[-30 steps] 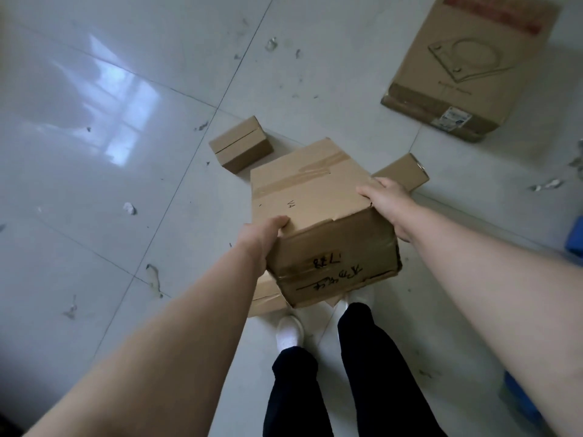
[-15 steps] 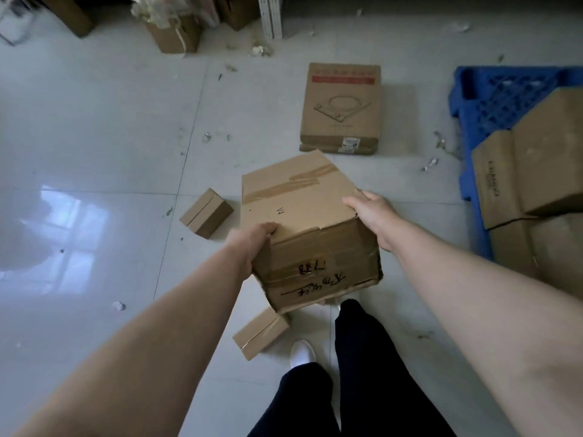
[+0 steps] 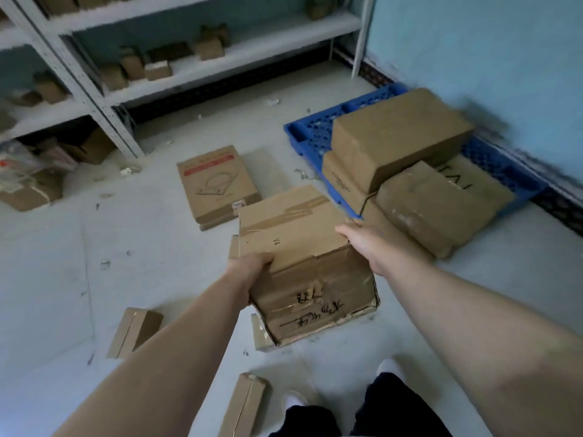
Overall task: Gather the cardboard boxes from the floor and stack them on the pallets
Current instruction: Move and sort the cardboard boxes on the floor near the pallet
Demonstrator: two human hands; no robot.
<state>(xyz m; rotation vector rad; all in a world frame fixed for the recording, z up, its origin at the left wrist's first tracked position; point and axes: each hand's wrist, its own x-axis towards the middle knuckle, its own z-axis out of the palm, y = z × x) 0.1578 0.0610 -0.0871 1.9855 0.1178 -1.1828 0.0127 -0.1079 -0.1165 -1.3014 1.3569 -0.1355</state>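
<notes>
brown taped box (image 3: 303, 247) with black scrawl; blue perforated pallet (image 3: 310, 134); pale teal wall (image 3: 473, 42).

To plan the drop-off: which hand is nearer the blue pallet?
Right. Right hand holds the carried box edge toward the blue pallet; left hand holds the opposite edge.

Forearms stretched forward, left hand (image 3: 249, 269) gripping a corner of the cardboard box (image 3: 293, 228), right hand (image 3: 362, 244) clasping its opposite edge
</notes>
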